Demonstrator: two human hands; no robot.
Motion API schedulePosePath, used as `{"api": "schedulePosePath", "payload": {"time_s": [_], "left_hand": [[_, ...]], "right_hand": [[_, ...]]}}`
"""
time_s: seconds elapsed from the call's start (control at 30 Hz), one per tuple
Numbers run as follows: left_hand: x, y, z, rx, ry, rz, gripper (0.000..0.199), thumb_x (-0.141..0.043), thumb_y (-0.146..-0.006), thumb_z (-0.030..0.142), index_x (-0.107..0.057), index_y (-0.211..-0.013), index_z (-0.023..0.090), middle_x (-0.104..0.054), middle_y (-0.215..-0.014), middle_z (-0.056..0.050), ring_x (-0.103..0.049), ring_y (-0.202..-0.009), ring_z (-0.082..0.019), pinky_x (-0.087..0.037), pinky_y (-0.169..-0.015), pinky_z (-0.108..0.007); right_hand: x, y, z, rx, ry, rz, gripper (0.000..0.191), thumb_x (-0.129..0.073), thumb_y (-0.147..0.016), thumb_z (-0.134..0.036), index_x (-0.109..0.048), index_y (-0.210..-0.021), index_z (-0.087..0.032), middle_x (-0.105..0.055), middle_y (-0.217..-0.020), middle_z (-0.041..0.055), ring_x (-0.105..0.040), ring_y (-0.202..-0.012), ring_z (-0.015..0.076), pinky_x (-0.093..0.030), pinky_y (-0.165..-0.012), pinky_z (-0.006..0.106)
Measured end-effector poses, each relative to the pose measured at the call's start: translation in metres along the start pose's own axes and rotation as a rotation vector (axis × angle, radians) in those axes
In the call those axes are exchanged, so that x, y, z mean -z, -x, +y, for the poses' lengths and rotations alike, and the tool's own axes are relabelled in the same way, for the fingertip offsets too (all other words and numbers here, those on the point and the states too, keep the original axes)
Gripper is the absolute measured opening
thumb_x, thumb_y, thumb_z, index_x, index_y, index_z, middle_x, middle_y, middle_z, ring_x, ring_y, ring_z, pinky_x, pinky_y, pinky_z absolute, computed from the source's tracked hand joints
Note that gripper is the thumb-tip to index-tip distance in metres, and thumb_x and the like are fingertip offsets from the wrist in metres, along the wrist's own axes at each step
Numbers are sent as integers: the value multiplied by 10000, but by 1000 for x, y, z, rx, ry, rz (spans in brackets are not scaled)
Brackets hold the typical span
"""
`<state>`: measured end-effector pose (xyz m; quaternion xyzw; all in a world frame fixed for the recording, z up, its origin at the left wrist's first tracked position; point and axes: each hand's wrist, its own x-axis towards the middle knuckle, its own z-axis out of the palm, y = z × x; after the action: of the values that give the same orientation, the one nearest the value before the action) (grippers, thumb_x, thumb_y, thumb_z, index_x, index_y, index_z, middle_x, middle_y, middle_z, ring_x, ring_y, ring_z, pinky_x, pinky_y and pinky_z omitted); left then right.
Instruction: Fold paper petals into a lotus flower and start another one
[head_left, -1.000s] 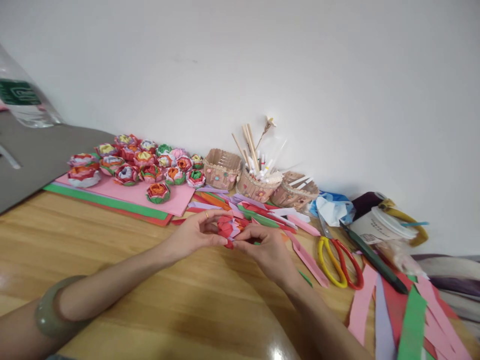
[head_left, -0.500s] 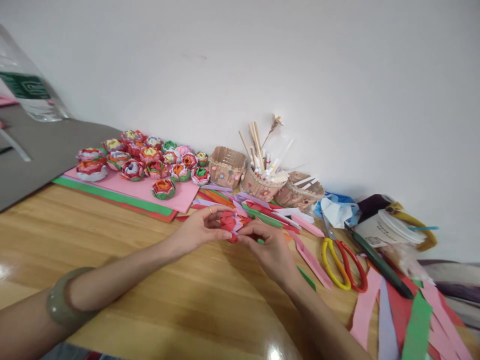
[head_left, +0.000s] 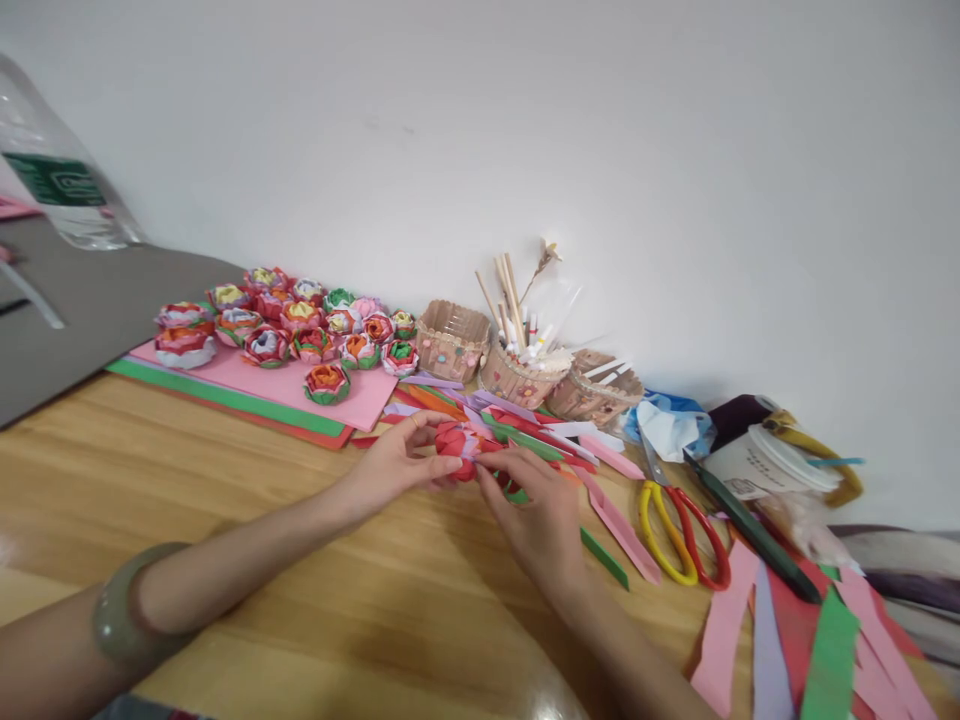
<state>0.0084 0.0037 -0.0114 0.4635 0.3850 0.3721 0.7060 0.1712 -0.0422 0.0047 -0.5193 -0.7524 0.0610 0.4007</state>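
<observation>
So the flower (head_left: 456, 440) is sitting right between the two hands, and it's looking like it's being held up off the worktop (head_left: 337, 620). It's mostly round and half covered, so I'm not seeing a clear long axis. The left hand (head_left: 397, 467) is cupping it from the left, thumb on the near side and fingers curling round the far side, opening only about as wide as the flower itself. The right hand (head_left: 538, 505) is pinching at its right edge, fingers nearly together, apparently on a petal, though the tips are too small to be sure. Neither hand is really nearer; both are touching it.

Just past the flower, far and right, the strips (head_left: 619, 528) are crowding in, with a green piece (head_left: 604, 558) lying just right of the right hand. The scissors (head_left: 674, 491) are lying further right. On the far side the baskets (head_left: 521, 378) are lining up near the wall (head_left: 480, 130), and far left the other flowers (head_left: 327, 383) are resting on the paper sheets (head_left: 277, 386). Most of the elbow room is opening on the near side, where plain wood is showing under the forearms.
</observation>
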Motion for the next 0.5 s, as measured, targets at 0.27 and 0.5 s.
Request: {"api": "schedulePosePath", "payload": {"time_s": [0.27,0.5], "left_hand": [[-2,-1,-4,-80,198,17,437,-740,-632,240,-478,-980,203,-583,-946,-5,-610,-780,-145,-491,-667,-285],[-4,3,-1,-51,302,5,417,-747,-628,203,-513,-973,205,-605,-929,-6,-607,-799,-150,-489,-666,-272]], "right_hand": [[-5,6,3,213,190,88,276,-497,-821,-86,-642,-1043,-164,-680,-871,97,-642,-791,179,-528,-667,281],[-3,8,4,219,119,102,370,-466,-813,-46,-608,-1106,-222,-651,-902,88,-623,-831,178,-519,-680,294]]}}
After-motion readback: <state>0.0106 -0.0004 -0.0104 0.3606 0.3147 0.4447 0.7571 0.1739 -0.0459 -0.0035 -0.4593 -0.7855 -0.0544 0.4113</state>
